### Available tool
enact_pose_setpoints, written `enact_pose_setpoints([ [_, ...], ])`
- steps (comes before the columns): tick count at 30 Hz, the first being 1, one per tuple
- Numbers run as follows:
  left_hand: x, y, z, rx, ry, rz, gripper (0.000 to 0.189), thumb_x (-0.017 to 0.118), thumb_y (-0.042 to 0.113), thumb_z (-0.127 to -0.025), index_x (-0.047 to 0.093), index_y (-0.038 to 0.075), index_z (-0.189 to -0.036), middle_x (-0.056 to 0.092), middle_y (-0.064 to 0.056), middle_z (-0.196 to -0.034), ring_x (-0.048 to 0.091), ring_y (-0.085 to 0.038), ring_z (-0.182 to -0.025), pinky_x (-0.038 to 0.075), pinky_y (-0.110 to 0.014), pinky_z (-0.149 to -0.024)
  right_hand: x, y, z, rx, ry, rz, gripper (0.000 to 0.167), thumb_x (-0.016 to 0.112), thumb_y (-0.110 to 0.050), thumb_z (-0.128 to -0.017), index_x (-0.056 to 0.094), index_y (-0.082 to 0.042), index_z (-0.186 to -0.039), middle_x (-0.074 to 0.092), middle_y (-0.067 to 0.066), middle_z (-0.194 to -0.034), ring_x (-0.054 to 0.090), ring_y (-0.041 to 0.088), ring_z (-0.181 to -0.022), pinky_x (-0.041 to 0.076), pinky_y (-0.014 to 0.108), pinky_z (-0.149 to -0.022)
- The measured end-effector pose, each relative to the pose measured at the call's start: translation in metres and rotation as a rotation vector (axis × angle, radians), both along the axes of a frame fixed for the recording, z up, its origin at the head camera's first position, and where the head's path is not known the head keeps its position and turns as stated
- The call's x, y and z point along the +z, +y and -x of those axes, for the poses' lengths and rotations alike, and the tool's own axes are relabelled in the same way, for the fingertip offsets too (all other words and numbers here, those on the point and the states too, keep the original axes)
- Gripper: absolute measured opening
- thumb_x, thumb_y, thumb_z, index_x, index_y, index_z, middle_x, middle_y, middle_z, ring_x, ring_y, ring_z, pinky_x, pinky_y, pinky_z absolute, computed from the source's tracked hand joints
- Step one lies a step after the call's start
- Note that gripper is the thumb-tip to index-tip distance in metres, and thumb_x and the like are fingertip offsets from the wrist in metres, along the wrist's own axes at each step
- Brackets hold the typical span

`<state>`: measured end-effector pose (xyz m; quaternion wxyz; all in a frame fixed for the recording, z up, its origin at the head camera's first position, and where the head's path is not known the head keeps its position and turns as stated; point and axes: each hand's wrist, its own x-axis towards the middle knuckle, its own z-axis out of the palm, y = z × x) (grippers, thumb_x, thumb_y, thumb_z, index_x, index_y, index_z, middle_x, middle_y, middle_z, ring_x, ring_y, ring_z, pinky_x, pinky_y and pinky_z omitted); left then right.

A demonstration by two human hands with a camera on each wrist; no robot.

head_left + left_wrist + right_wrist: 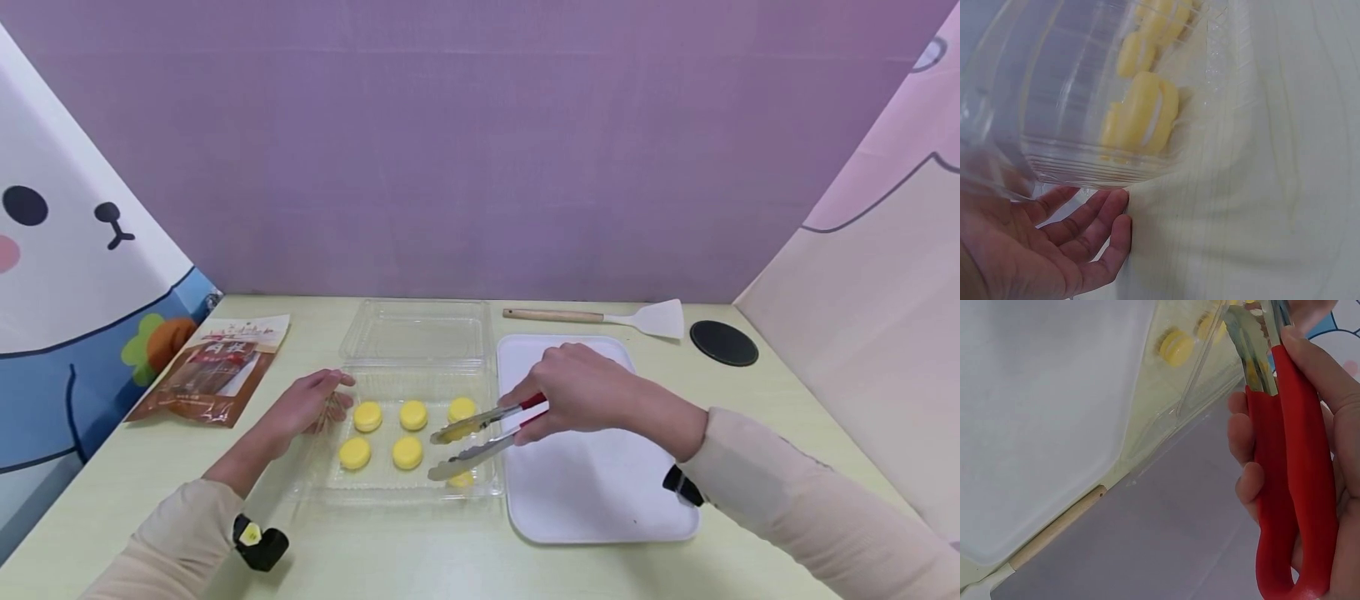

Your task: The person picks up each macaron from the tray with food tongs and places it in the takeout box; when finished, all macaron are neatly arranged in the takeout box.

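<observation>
Yellow macarons [407, 452] with a pale filling stand in rows in a clear plastic container [420, 492] with its lid folded back. At its left side my left hand [311, 404] holds the rim, fingers bent against the outside of the wall; plastic partly covers the thumb in the left wrist view. My right hand [577, 387] grips red-handled metal tongs [1297, 462]. Their two tips are spread apart over the container's right column, overlapping a front macaron [461, 479] and lying just below a back macaron [461, 408].
A white tray [600, 500] stands directly right of the container, under my right hand. Behind it lies a white spatula [660, 319] with a wooden handle, beside a black round disc [723, 342]. A brown food bag [217, 371] lies at the left. A purple wall [480, 167] closes the back.
</observation>
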<state>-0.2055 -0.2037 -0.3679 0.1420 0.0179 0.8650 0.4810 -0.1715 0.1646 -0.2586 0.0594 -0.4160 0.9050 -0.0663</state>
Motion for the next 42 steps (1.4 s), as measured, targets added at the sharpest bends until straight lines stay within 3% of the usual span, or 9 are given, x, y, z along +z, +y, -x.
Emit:
enact_pose_setpoints([
  [10, 0.0, 0.001, 0.001, 0.004, -0.001, 0.008, 0.053, 0.025, 0.036, -0.114, 0.05, -0.003, -0.14, 0.067, -0.025, -0.123, 0.068, -0.022, -0.095, 0.049, -0.034, -0.068, -0.002, 0.001, -0.001, 0.031, -0.04, -0.006, 0.032, 0.087, -0.034, -0.081, 0.081, -0.025, -0.111, 0.073, -0.021, -0.082, 0.047, -0.005, -0.056, 0.038, 0.022, -0.055],
  [21, 0.001, 0.001, 0.001, 0.003, 0.0, 0.005, 0.052, 0.025, 0.035, -0.114, 0.049, -0.003, -0.14, 0.067, -0.024, -0.123, 0.068, -0.022, -0.095, 0.049, -0.034, -0.069, 0.002, 0.009, 0.0, -0.02, 0.071, -0.031, 0.034, 0.087, -0.038, -0.08, 0.081, -0.028, -0.112, 0.069, -0.023, -0.075, 0.044, -0.003, -0.054, 0.037, 0.024, -0.053],
  [33, -0.001, 0.0, 0.001, 0.007, -0.004, 0.005, 0.052, 0.025, 0.035, -0.114, 0.049, -0.003, -0.14, 0.066, -0.024, -0.123, 0.067, -0.019, -0.092, 0.048, -0.034, -0.068, 0.007, 0.001, -0.003, -0.005, 0.049, -0.091, 0.037, 0.088, -0.04, -0.078, 0.08, -0.029, -0.113, 0.073, -0.022, -0.083, 0.046, -0.003, -0.055, 0.038, 0.024, -0.054],
  [42, 0.0, -0.001, 0.0, -0.012, -0.002, -0.031, 0.051, 0.025, 0.034, -0.114, 0.046, -0.003, -0.142, 0.066, -0.026, -0.122, 0.066, -0.016, -0.088, 0.048, -0.034, -0.066, 0.016, -0.02, -0.004, 0.048, 0.132, -0.235, 0.017, 0.087, -0.039, -0.08, 0.08, -0.032, -0.092, 0.053, -0.021, -0.062, 0.043, 0.006, -0.057, 0.034, 0.025, -0.053],
])
